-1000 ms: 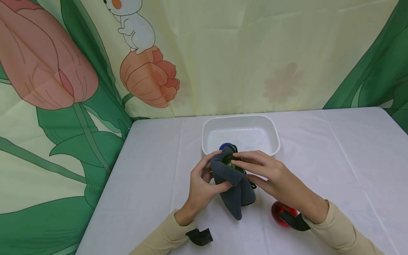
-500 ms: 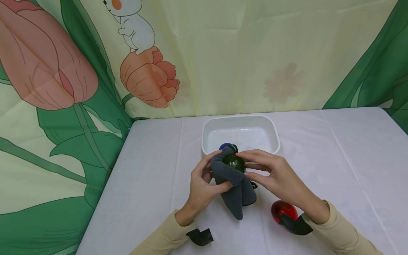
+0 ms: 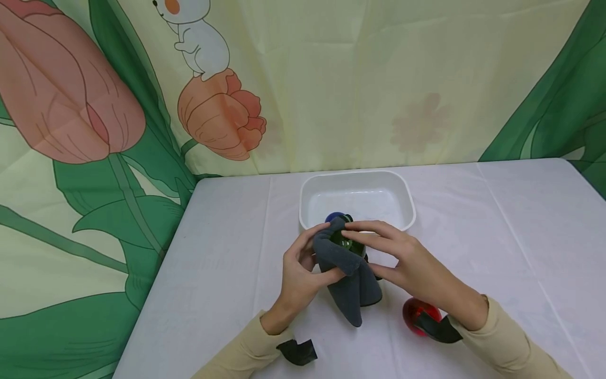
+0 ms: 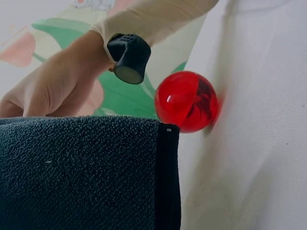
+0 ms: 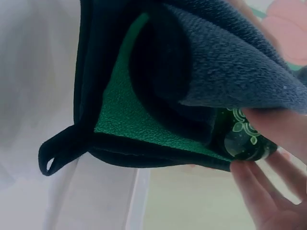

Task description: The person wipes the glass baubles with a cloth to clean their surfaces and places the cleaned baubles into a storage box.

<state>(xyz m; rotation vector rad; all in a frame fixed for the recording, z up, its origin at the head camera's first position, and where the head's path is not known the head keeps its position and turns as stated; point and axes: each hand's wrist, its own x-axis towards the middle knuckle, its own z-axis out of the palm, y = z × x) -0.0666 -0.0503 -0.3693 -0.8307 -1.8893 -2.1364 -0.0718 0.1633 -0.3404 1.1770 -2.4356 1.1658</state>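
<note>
My left hand (image 3: 303, 268) grips a dark grey-blue towel (image 3: 347, 284), folded up around a green ball (image 3: 347, 242). The towel's lower corners hang down above the table. My right hand (image 3: 402, 258) pinches the ball, two fingertips over its top and the thumb low at its right side. In the right wrist view the see-through ball (image 5: 244, 139) carries a light-green pattern. There the towel (image 5: 235, 52) shows a green inner face (image 5: 129, 110), a black edge and a hanging loop. The left wrist view holds the towel (image 4: 86, 172) and my right hand (image 4: 57, 86).
On the white table (image 3: 227, 263), a clear red ball (image 3: 413, 316) lies near my right sleeve. A white tray (image 3: 307, 202) stands at the back. A blue ball (image 3: 334, 216) shows behind the towel, mostly hidden. Black straps (image 3: 297, 352) hang at both cuffs.
The right fingers drew back to the ball's right side half a second ago, then came forward over its top again. The left hand and towel have barely moved.
</note>
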